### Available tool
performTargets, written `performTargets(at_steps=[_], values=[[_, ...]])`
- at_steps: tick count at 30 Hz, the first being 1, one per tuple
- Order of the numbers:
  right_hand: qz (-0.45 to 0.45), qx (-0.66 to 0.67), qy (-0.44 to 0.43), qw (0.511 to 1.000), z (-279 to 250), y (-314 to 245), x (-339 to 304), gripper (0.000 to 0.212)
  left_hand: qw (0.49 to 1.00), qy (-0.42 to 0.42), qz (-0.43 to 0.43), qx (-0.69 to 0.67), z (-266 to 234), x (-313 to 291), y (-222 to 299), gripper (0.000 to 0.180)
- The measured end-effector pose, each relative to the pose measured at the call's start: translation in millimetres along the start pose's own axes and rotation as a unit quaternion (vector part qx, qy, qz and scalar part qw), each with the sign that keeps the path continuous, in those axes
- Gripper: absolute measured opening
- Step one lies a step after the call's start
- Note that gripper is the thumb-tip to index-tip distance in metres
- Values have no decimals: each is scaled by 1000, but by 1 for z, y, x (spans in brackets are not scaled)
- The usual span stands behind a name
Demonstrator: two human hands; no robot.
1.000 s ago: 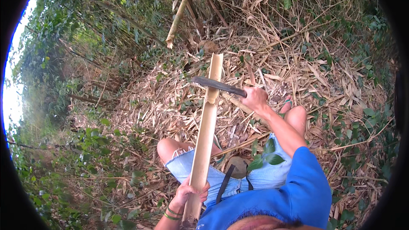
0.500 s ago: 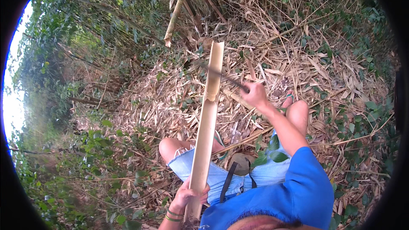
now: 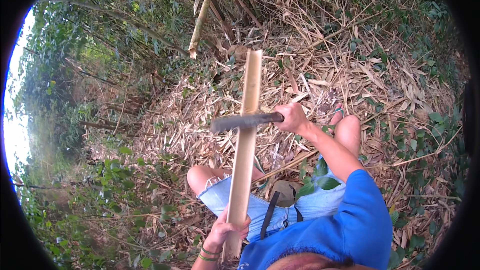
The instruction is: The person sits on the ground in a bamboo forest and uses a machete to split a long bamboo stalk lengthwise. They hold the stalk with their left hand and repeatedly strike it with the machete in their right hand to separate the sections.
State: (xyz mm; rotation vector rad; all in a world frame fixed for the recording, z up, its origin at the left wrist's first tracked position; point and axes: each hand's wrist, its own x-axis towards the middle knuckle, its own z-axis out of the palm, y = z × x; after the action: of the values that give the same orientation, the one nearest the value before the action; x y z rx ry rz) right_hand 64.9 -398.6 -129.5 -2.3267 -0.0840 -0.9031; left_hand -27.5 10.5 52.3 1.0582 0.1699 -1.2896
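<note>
The left hand (image 3: 221, 230), at 6 o'clock, gripped the split bamboo (image 3: 243, 170), which extended to 12 o'clock. The right hand (image 3: 294, 118), at 3 o'clock, was closed around the dark knife (image 3: 246, 120), whose blade crossed the bamboo, pointing toward 9 o'clock.

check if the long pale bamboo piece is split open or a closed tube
Split open: the long pale bamboo piece shows its hollow inside as a trough, the left hand gripping near its lower end.

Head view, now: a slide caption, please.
A dark-bladed tool in the right hand crosses over a split bamboo length, held near its lower end by the left hand.
</note>
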Motion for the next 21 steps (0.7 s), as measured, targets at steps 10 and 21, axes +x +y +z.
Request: performTargets(at_steps=[10, 21], values=[[287, 24, -25, 957, -12, 38, -4, 18, 999, -12, -28, -12, -12, -14, -11, 89], [212, -6, -87, 973, 2, 5, -5, 10, 999, -22, -25, 5, -8, 9, -2, 89]])
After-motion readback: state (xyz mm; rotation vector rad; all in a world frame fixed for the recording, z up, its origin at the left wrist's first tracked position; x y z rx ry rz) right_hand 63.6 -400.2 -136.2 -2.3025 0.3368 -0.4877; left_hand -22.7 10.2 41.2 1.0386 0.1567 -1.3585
